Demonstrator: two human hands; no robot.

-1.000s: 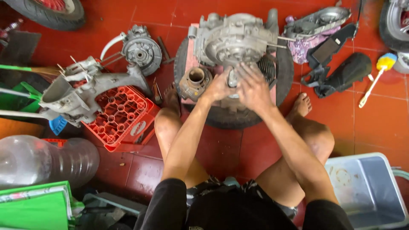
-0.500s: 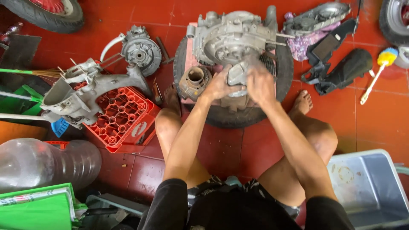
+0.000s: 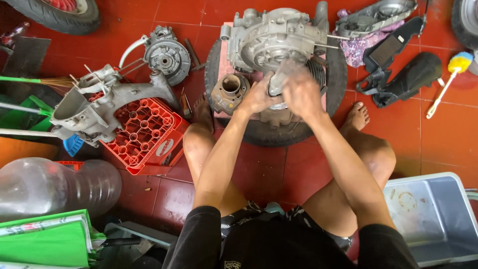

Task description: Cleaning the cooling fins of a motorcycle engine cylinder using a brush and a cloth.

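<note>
Both hands have shifted on the grey metal part since the earlier frame: the right hand (image 3: 300, 92), which lay flat over it, now sits slightly to the right and is blurred, and the part shows more between the two hands. That grey metal part (image 3: 280, 79) is held in front of the engine case (image 3: 271, 40), which rests on a black tyre (image 3: 269, 130) lying flat on the red floor (image 3: 433, 134). The left hand (image 3: 256, 95) grips the part from its left side, the right hand from its right and near edge, so the part lies straight ahead of both sets of fingers, just past the knuckles. Fingers of both hands are curled around the part; how tightly cannot be told through the blur. Its long axis seems to run away from the person, toward the engine case. A brown cylinder (image 3: 230, 92) stands on the tyre just beside the left hand, nearer to it than to the right.
</note>
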